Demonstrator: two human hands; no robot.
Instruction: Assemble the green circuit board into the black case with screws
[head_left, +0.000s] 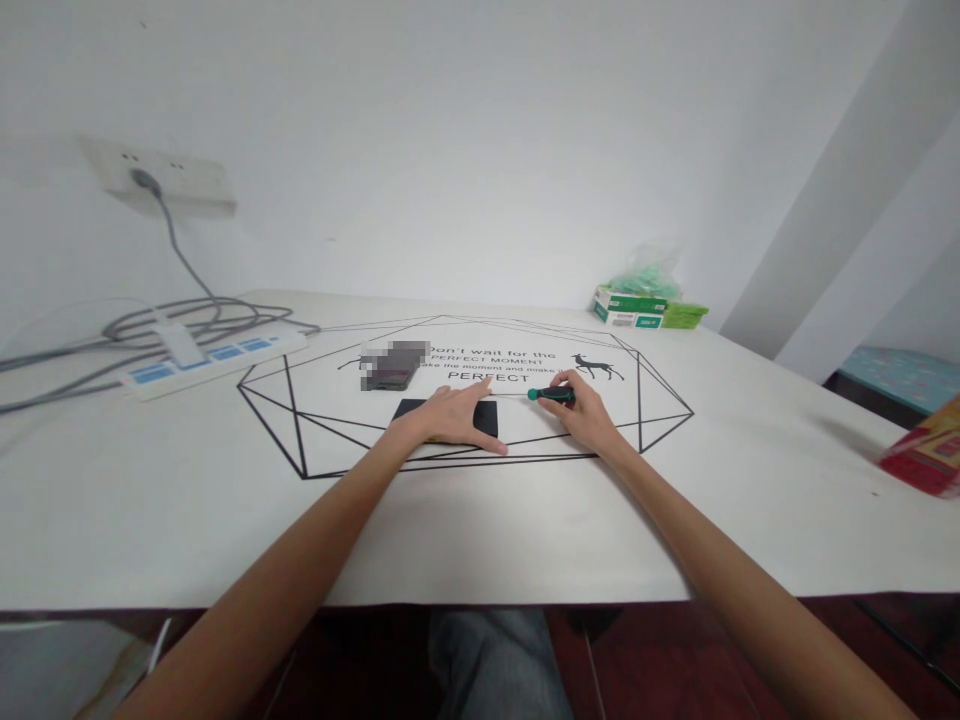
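My left hand [452, 414] lies over a flat black rectangular object [486, 418] on the white table, with its thumb and fingers spread apart. The hand hides the middle of that object. To its right, my right hand [583, 411] grips a screwdriver [553, 395] with a green and black handle. The thin shaft points left, and its tip is near the fingertips of my left hand. Behind my left hand lies a dark phone-like object [396, 368], partly blurred out.
A white power strip [217, 364] and coiled grey cables [174, 320] lie at the left. Green and white boxes [630, 307] with a plastic bag stand at the back right. A red box [928, 450] is at the right edge.
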